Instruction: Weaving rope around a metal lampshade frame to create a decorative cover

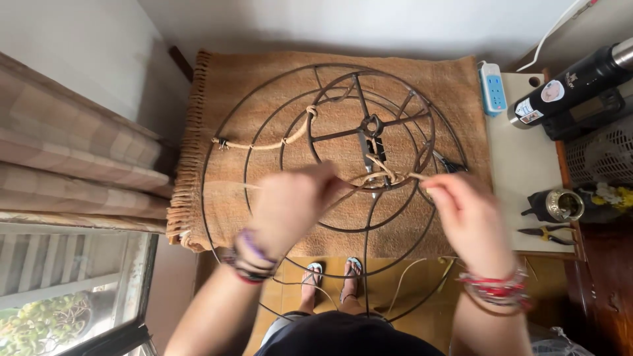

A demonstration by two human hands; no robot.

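At frame centre, a tan cord [386, 173] is being pinched by left hand [290, 204] and right hand [469, 217] fingers, closed, over a round wire frame [227, 125]; the woven mat [264, 79] is lying beneath.

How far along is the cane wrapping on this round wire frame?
Done: one spoke on the left carries a finished cane wrap, from the outer ring inward. In hand: the left hand and right hand pull a strand knotted below the hub of the wire frame. Left: the other spokes and rings look bare.
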